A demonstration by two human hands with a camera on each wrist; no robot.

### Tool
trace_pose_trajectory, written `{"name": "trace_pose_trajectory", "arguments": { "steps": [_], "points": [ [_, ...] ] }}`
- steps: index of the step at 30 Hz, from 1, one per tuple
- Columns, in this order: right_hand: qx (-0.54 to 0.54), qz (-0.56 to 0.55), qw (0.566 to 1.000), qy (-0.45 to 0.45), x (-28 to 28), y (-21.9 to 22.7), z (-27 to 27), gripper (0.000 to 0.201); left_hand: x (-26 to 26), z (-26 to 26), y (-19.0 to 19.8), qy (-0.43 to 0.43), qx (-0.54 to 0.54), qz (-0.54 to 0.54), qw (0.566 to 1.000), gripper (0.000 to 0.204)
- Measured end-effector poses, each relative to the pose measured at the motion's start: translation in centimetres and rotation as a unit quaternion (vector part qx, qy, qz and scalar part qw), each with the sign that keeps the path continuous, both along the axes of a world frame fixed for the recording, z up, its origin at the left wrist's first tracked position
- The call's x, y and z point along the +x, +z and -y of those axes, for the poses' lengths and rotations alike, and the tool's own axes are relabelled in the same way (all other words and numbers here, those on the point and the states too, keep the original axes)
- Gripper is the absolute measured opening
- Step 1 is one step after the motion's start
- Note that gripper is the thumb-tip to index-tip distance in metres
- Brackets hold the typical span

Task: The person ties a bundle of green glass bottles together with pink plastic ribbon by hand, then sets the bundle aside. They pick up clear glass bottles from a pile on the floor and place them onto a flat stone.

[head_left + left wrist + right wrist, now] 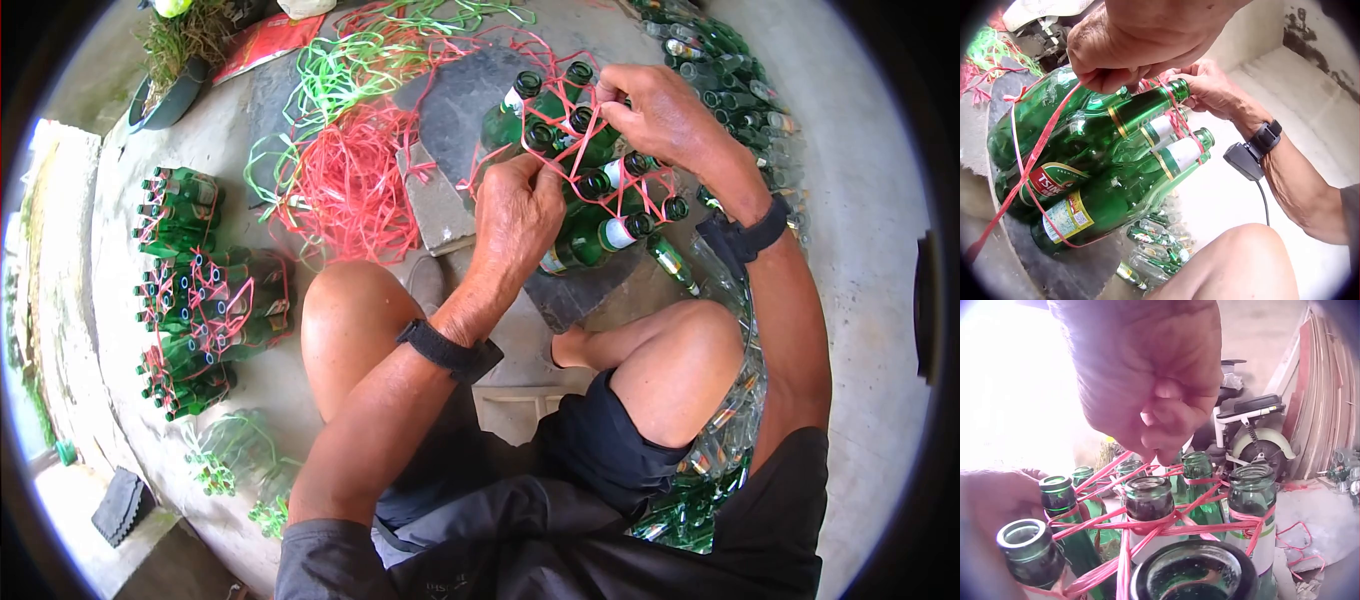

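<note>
Green glass bottles (588,240), pink-strung necks

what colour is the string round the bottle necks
The string is pinkish red, clearest in the right wrist view.

Dark short sleeves (335,560); black wrist straps (445,350); dark shorts (610,440).

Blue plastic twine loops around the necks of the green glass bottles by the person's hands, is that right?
Not blue: the plastic twine is pink, as the right wrist view shows. It does loop around the necks of the green glass bottles.
</note>
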State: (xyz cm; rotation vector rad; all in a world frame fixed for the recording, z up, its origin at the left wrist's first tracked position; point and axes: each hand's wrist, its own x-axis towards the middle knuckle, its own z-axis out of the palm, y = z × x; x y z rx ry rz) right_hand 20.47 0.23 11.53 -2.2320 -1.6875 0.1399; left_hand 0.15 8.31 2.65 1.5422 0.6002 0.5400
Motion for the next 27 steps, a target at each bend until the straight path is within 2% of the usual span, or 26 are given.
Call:
{"name": "trace_pose_trajectory", "arguments": {
  "steps": [14,16,18,22,27],
  "points": [
    [0.014,0.027,0.999,0.021,0.2,-0.8,-1.9,0.013,0.4,0.5,0.4,0.015,-0.033,-0.004,0.999,0.029],
    [-0.026,0.039,0.998,0.042,0.9,-0.9,-2.3,0.015,0.4,0.5,0.8,0.016,-0.033,-0.005,0.999,0.029],
    [-0.023,0.036,0.998,0.048,1.0,-0.9,-2.5,0.015,0.3,0.7,1.2,0.016,-0.065,-0.002,0.998,0.030],
    [-0.036,-0.005,0.998,0.044,1.1,-0.8,-3.1,0.013,0.5,0.9,0.9,0.023,-0.073,-0.001,0.997,0.031],
    [-0.051,0.001,0.997,0.058,0.7,0.0,-3.6,0.011,0.5,1.0,0.4,0.016,-0.081,-0.001,0.997,0.030]
  ]
}}
